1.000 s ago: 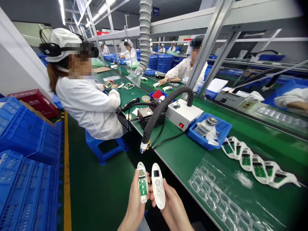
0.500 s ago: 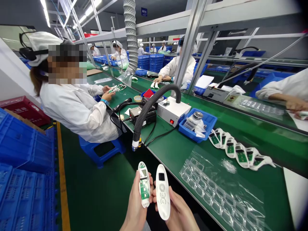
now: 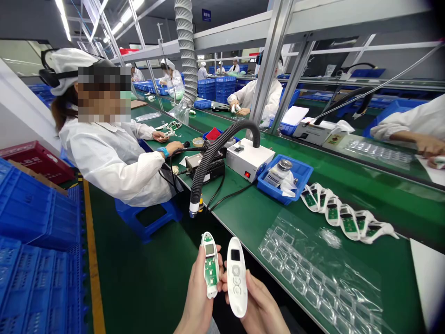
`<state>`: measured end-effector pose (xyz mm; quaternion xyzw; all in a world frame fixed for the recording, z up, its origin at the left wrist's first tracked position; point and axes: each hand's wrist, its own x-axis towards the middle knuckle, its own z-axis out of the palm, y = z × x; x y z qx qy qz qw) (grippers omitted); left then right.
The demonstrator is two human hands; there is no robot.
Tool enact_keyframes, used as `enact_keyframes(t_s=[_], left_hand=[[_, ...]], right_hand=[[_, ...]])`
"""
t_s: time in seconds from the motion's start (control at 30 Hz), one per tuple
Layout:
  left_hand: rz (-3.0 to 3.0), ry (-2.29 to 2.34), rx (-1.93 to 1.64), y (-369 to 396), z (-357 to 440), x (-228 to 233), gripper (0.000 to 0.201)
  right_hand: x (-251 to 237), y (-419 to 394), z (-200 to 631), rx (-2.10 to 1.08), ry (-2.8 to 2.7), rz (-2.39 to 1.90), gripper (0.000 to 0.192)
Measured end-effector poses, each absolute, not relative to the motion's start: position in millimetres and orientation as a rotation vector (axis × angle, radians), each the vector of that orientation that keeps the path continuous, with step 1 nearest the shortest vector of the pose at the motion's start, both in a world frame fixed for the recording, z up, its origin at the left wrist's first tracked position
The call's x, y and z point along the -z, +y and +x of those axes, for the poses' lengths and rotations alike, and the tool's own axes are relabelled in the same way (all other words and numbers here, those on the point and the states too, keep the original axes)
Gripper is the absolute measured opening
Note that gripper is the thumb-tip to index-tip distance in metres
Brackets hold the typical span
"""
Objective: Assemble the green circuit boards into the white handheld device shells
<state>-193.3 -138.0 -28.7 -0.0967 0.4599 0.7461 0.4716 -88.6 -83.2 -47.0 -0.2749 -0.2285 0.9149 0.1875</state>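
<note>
Gripping open board half (image 3: 210, 264) in left hand (image 3: 197, 301), white cover (image 3: 237, 277) in right hand (image 3: 261, 310); bottle (image 3: 280, 172) in blue tray (image 3: 303, 174).

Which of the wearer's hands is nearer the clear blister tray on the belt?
Right. The right hand, holding the white cover, sits just left of the blister tray; the left hand is farther left.

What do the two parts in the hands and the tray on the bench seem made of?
White cover in the right hand: smooth, slightly glossy moulded plastic, probably. Open half in the left hand: white plastic shell around a green circuit board. Blister tray: thin clear plastic; it glints.
</note>
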Motion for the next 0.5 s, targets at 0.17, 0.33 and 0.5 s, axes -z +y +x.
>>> enact_keyframes(t_s=[0.17,0.33,0.5], left_hand=[[-0.092,1.356,-1.835,-142,-196,28,0.039],[0.206,1.339,-1.73,-138,-188,26,0.033],[0.322,1.342,-1.724,-133,-177,30,0.031]], right_hand=[[51,-82,-85,-2.384,-0.861,-0.855,0.041],[53,-79,-85,-2.184,-1.042,-0.903,0.05],[53,-77,-83,-2.197,-1.02,-0.927,0.052]])
